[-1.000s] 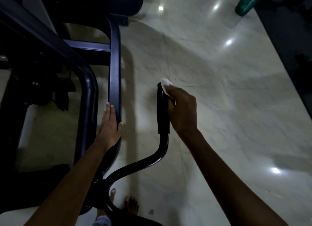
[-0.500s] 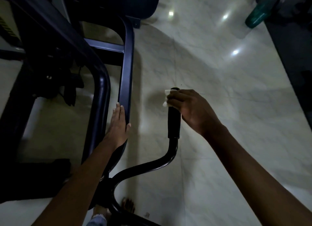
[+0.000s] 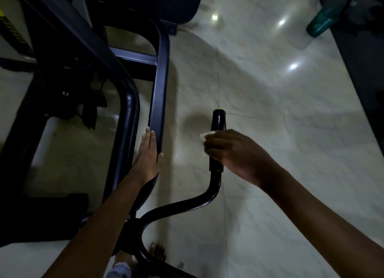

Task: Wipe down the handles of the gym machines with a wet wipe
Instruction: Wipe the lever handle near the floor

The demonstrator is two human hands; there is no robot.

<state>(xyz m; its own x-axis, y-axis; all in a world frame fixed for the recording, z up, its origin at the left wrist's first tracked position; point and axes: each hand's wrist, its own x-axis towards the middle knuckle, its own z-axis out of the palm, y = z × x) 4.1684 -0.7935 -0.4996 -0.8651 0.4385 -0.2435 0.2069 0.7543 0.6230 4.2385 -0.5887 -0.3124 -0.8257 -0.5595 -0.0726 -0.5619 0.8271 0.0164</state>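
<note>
Floor: pale marble tiles [image 3: 259, 90] under dim light, ceiling lamps glinting off them from 12 to 2 o'clock.
Handle: black grip [image 3: 217, 128] dead centre, upright, on a curved black stem [image 3: 182, 207] that sweeps down toward 7 o'clock.
Wipe: white wet wipe [image 3: 204, 134] pressed against the grip's left side, only a corner peeking out past the fingertips.
Right hand: right hand [image 3: 232, 151] reaches in from 4 o'clock, fingers curled round the middle of the grip with the wipe trapped underneath; the top end and the bottom collar stand bare.
Left hand: left hand [image 3: 148, 153] at 9 o'clock of the handle, fingers straight and flat along the dark frame bar [image 3: 160, 86], thumb hooked over its edge, bracing and gripping nothing.
Further out: bare toes [image 3: 158, 251] at 6 o'clock, a green object [image 3: 324, 18] up at 1 o'clock, too dim to name.
Risk: the wipe looks bunched small, so I'd say a fast stroke could leave the far side of the grip untouched.
Risk two: a loosened squeeze could drop the wipe to the floor.
</note>
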